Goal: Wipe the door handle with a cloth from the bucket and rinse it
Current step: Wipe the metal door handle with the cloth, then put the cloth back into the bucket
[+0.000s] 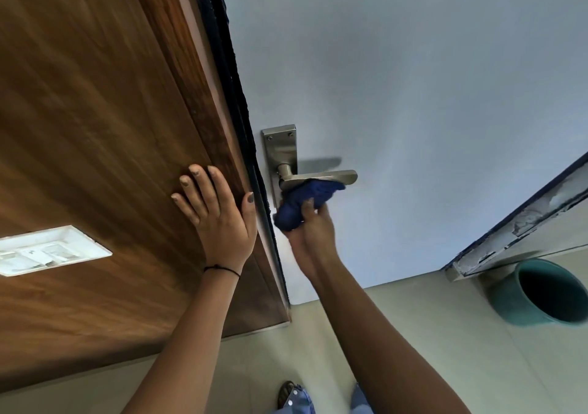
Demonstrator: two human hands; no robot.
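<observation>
We counted one metal lever door handle [318, 177], one crumpled blue cloth [302, 202] and one round teal bucket [521, 296] well right of it. Our right hand [313, 232] gripped the cloth beneath the lever; our left hand [219, 213] lay spread flat on the wood-grain panel [95, 111].

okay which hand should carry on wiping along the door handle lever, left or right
Right. The right hand already grips the blue cloth pressed under the door handle. The left hand lies flat on the wooden frame, empty, seemingly bracing.
</observation>
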